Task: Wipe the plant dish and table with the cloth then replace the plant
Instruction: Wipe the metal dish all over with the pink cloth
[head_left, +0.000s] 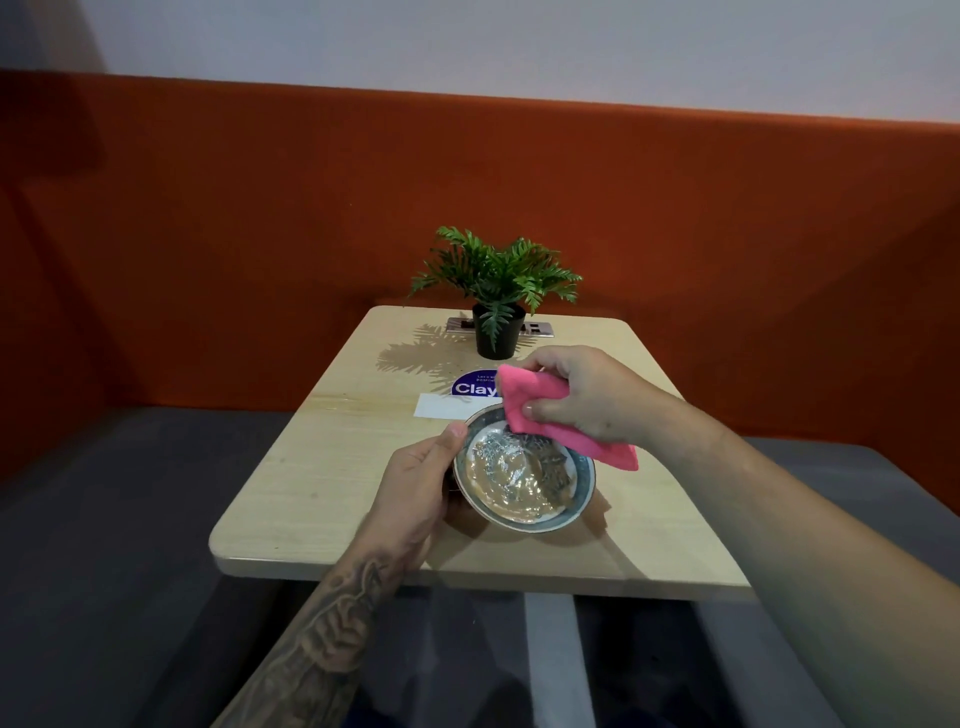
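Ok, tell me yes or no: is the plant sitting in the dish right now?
No, the plant stands on the far end of the table, apart from the dish held by the left hand.

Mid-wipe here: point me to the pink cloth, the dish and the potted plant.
pink cloth (540, 410): head view, on the folded middle below the right hand's fingers.
dish (511, 480): head view, on the smeared inner surface.
potted plant (497, 332): head view, on the black pot's front wall.

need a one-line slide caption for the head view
Left hand tilts the dish off the table while right hand wipes it with the pink cloth; plant waits behind.
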